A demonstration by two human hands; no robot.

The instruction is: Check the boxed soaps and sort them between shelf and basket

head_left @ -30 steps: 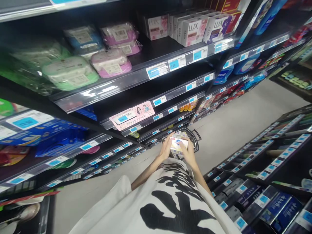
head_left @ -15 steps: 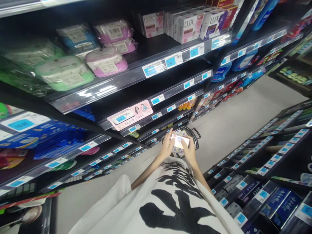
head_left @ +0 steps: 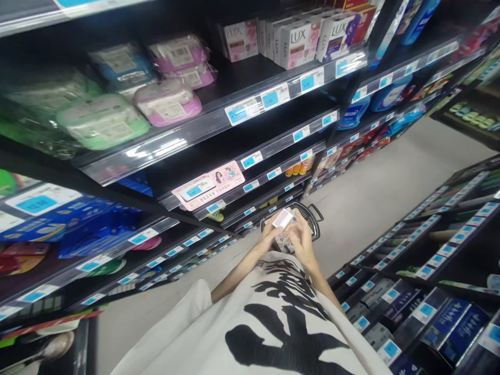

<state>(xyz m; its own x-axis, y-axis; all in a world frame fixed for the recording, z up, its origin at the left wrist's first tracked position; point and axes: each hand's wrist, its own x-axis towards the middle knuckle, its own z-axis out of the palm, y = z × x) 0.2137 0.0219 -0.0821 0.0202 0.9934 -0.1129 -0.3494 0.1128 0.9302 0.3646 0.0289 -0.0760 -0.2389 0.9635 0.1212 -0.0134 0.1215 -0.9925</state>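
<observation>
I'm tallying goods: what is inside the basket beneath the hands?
Pale printed packages show in the black basket. The left hand, right hand and white box cover part of it, so the full count is hidden.

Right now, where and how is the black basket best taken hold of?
Probably by its protruding handle, coming from the person's right, the side away from the shelves. It juts outward past the rim of the black basket, with floor showing around it. The basket's middle looks harder to reach: the left hand, right hand and small white box partly cover it.
</observation>
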